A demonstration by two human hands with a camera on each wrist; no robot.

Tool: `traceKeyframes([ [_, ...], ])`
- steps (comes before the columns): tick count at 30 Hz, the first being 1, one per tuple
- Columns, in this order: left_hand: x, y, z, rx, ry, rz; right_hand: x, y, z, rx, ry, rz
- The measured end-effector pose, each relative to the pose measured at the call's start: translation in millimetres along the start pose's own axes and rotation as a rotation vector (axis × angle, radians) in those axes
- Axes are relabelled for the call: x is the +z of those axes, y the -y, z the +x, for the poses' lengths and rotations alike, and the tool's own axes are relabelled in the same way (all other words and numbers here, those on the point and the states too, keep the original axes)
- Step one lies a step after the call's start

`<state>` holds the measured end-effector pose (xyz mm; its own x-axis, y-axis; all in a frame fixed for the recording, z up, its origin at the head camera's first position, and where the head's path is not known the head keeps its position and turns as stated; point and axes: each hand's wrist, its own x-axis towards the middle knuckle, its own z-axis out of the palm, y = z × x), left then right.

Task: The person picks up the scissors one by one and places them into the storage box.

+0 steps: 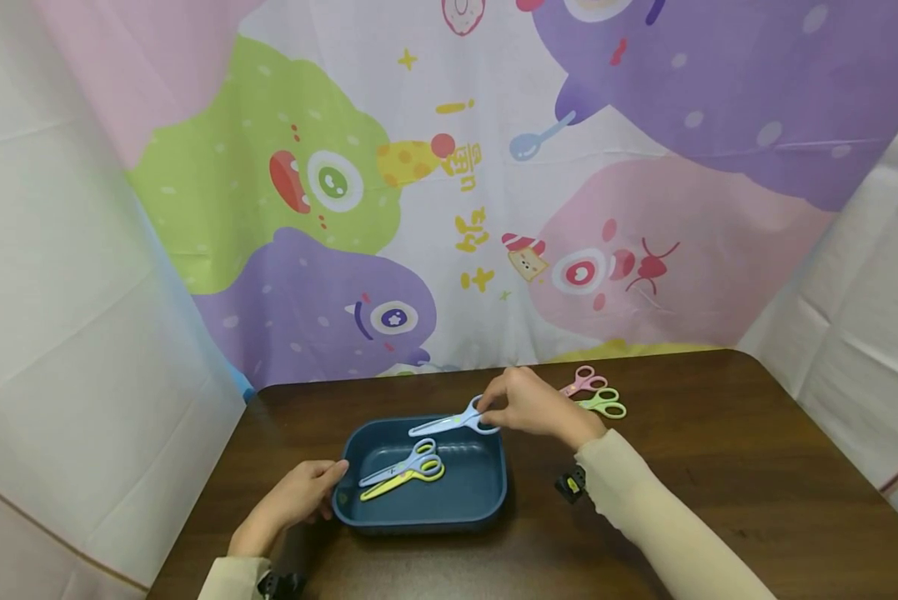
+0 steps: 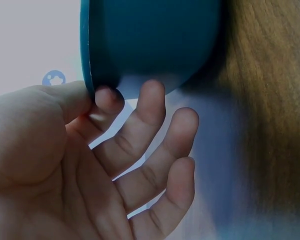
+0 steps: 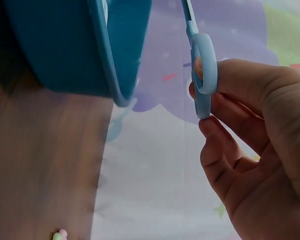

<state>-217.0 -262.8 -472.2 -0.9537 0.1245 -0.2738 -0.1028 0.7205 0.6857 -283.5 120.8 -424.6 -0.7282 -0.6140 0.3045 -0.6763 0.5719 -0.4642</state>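
Observation:
My right hand [image 1: 534, 404] pinches the handle of light blue scissors [image 1: 449, 424] above the back right part of a dark blue tray [image 1: 459, 500]. In the right wrist view, thumb and fingers of the hand [image 3: 260, 120] hold the scissors' handle loop [image 3: 206, 65] beside the tray wall [image 3: 65, 50]. Blue scissors [image 1: 396, 472] and yellow scissors [image 1: 403, 482] lie together in the tray, blades toward the left. My left hand [image 1: 291, 500] grips the tray's left rim; in the left wrist view, the thumb and index finger of the hand [image 2: 105, 150] pinch the tray edge [image 2: 87, 55].
Pink scissors [image 1: 587, 381] and green scissors [image 1: 604, 403] lie on the brown table [image 1: 689, 467] behind my right wrist, partly hidden by it. A printed cartoon curtain [image 1: 464, 317] hangs at the table's back edge, with white cloth [image 1: 81, 250] at the left side.

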Motion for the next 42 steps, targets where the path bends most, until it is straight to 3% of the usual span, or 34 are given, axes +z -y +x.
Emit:
traceKeyframes([
  [22, 0.4, 1.9, 2.0, -0.011, 0.001, -0.002, 22.2, 20.2, 23.4, 0.063, 0.095, 0.078],
  [33, 0.6, 4.7, 2.4, 0.017, 0.015, -0.016, 34.7, 31.8, 35.0, 0.042, 0.137, 0.105],
  [42, -0.3, 4.1, 1.7, 0.002, 0.004, -0.01, 45.4, 35.4, 44.4, -0.011, 0.129, 0.111],
])
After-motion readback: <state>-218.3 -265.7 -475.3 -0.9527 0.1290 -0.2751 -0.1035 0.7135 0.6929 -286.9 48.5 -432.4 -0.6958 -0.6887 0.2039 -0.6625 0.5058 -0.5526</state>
